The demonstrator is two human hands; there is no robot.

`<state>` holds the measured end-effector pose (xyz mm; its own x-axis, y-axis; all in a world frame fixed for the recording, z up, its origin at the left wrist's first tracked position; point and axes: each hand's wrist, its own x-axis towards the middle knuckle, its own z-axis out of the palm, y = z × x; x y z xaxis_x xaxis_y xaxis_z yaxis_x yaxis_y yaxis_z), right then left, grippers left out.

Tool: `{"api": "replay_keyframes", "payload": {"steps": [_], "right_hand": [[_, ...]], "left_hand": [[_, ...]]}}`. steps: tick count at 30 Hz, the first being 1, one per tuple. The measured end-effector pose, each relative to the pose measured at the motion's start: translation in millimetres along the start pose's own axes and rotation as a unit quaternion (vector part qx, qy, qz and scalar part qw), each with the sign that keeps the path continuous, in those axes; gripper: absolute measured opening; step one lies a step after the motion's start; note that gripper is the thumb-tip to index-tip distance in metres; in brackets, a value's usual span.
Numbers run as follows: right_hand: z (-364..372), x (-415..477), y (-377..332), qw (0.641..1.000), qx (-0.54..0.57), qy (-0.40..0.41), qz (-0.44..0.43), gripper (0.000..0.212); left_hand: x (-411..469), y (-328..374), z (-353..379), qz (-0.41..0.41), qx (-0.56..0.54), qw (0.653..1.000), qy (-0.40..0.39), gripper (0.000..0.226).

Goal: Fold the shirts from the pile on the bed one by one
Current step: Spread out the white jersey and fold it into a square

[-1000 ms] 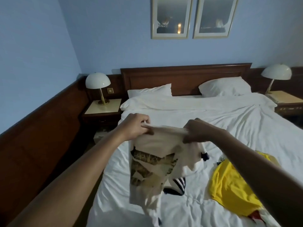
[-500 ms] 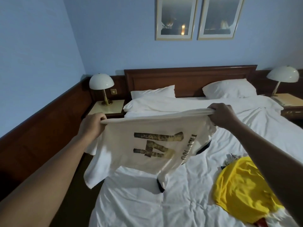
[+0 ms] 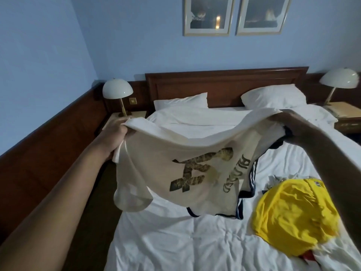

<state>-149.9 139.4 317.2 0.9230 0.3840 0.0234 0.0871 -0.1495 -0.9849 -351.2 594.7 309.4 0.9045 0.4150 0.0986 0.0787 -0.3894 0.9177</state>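
Our left hand point(image 3: 117, 132) has its fingers curled tight round one end of the top edge of a cream cotton T-shirt with a mottled brown-gold print point(image 3: 175, 165). Our right hand point(image 3: 291, 127) grips the other end, its fingers bent over the bunched cloth. The edge sags in a shallow curve between the two sets of fingers, and the body of the shirt hangs below them and towards us, print facing us, over the white-sheeted bed point(image 3: 175, 243). We cannot tell whether its lowest hem touches the sheet. One short sleeve point(image 3: 132, 200) droops straight under the left fingers. Navy-striped trim point(image 3: 252, 173) shows behind the shirt's edge under the right fingers; we cannot tell whether it belongs to the same garment. Below the right fingers, beside our right forearm, a crumpled bright yellow shirt point(image 3: 293, 212) lies on the sheet, apart from the held shirt. Beyond both sets of fingers are two white pillows and a dark wooden headboard point(image 3: 224, 81).
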Motion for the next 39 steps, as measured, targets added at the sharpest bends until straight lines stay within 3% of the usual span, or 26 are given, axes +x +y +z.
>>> {"api": "replay_keyframes", "payload": {"steps": [3, 6, 10, 12, 15, 19, 22, 26, 30, 32, 34, 37, 39], "right_hand": [[0, 10, -11, 0.999, 0.008, 0.003, 0.049, 0.037], [4, 37, 0, 0.996, 0.006, -0.001, 0.086, 0.034], [13, 92, 54, 0.99, -0.049, 0.048, 0.122, 0.02], [16, 119, 86, 0.983, -0.099, 0.046, 0.15, 0.029], [25, 159, 129, 0.97, -0.142, 0.026, 0.196, 0.035], [45, 225, 183, 0.964, -0.092, 0.029, 0.248, 0.03], [66, 282, 226, 0.964, 0.0, 0.045, 0.261, 0.068], [115, 295, 253, 0.965, 0.082, 0.032, 0.248, 0.058], [139, 268, 343, 0.952, 0.053, 0.013, 0.301, 0.069], [147, 224, 403, 0.936, -0.029, 0.03, 0.349, 0.063], [149, 170, 462, 0.909, -0.134, 0.051, 0.392, 0.076], [149, 86, 536, 0.817, -0.262, 0.081, 0.507, 0.081], [149, 29, 581, 0.784, -0.228, 0.09, 0.571, 0.096]], "left_hand": [[11, 18, 6, 0.012, -0.037, 0.998, -0.045, 0.039], [38, 1, 18, -0.055, -0.029, 0.994, -0.088, 0.022], [70, -55, 49, -0.144, 0.106, 0.98, -0.084, 0.019], [87, -90, 64, -0.143, 0.188, 0.967, -0.093, 0.011], [124, -145, 80, -0.136, 0.316, 0.934, -0.095, 0.018], [179, -207, 102, -0.125, 0.428, 0.89, -0.092, 0.009], [221, -241, 125, -0.122, 0.401, 0.908, -0.017, 0.013], [244, -289, 152, -0.114, 0.296, 0.942, 0.109, 0.028], [200, -366, 181, -0.17, 0.303, 0.934, 0.088, 0.039], [163, -406, 193, -0.246, 0.32, 0.914, 0.052, 0.041], [128, -446, 202, -0.335, 0.326, 0.883, 0.034, 0.047], [90, -496, 205, -0.452, 0.321, 0.832, 0.033, 0.069], [77, -521, 205, -0.501, 0.257, 0.824, 0.066, 0.082]]}}
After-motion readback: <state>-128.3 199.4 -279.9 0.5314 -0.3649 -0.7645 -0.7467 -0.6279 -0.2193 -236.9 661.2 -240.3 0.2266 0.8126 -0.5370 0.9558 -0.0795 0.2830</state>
